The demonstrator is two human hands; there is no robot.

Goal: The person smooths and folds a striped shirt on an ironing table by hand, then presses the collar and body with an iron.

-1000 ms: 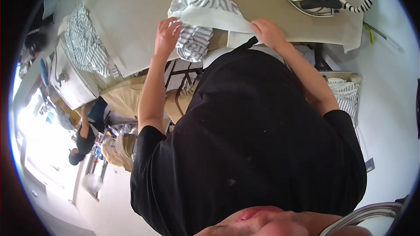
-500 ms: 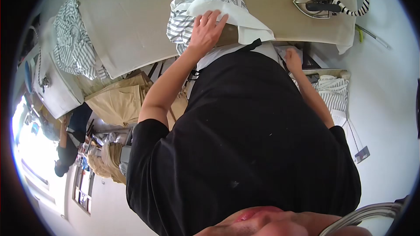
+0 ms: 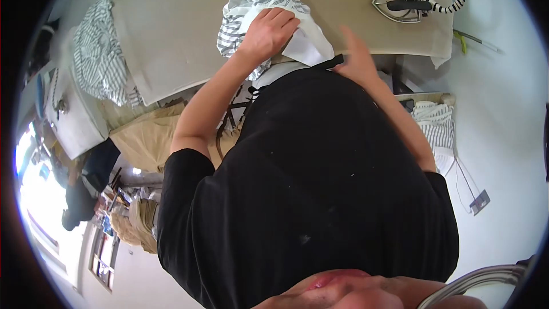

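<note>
A grey-and-white striped garment [image 3: 231, 26] lies bunched on the covered table, with a plain white panel [image 3: 311, 44] of it reaching toward the table's near edge. My left hand [image 3: 270, 33] is on the white part, its fingers curled down over the fabric and closed on it. Beyond the panel's right end is my right hand [image 3: 357, 60], slightly blurred, with a finger stretched out and the fingers apart. It holds nothing visible and is at the table's near edge, beside a black strap end [image 3: 333, 62].
An iron [image 3: 403, 4] with a striped cord rests at the table's right. Striped cloth [image 3: 98, 51] hangs over the left side. Below are brown fabric [image 3: 148, 137] and more striped cloth [image 3: 433, 123] at right. Another person [image 3: 80, 200] is far left.
My left hand moved right onto the white panel. My right hand let go of the panel, dropped below the table's edge, then came back up. The panel's right end has shifted left.
</note>
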